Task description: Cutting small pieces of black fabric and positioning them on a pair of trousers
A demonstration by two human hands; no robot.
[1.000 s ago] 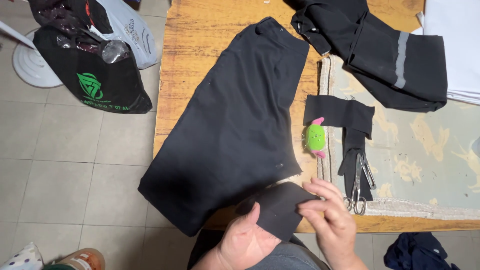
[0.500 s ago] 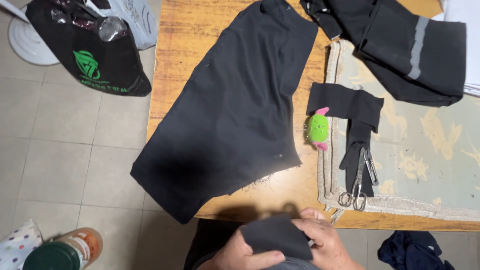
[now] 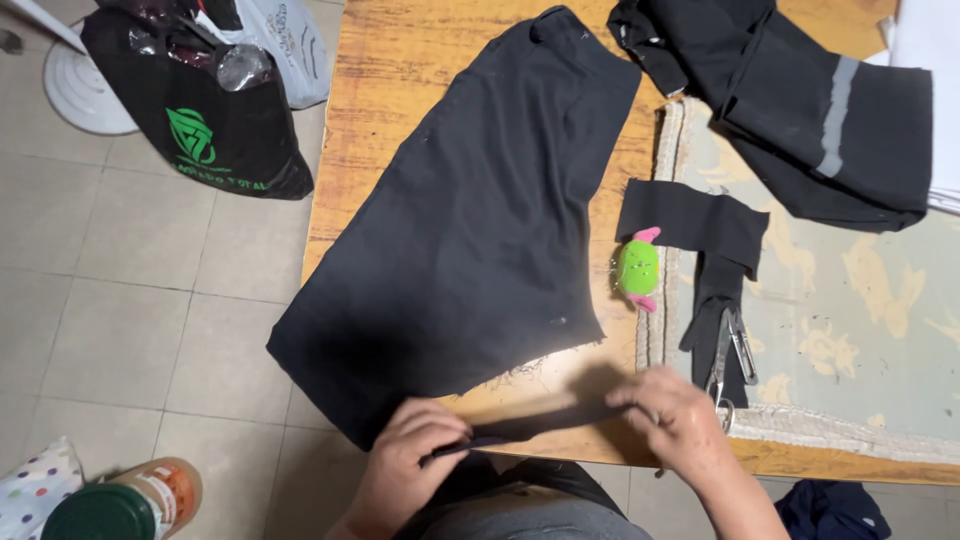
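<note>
A narrow black fabric strip (image 3: 535, 425) is stretched flat between my two hands at the near edge of the wooden table (image 3: 400, 70). My left hand (image 3: 410, 455) pinches its left end; my right hand (image 3: 675, 420) pinches its right end. Just beyond the strip lies a large black fabric panel (image 3: 470, 230), its near corner hanging over the table edge. Scissors (image 3: 728, 355) lie on dark scraps right beside my right hand.
A green and pink pincushion (image 3: 638, 270) sits by a black cloth piece (image 3: 695, 222) on a pale mat (image 3: 870, 320). A black garment with a grey stripe (image 3: 810, 110) lies at back right. On the tiled floor: black bag (image 3: 195, 130), jar (image 3: 125, 500).
The small black piece my hands held bunched at the table edge is now pulled out into a long flat strip. My hands have moved apart, left and right.
</note>
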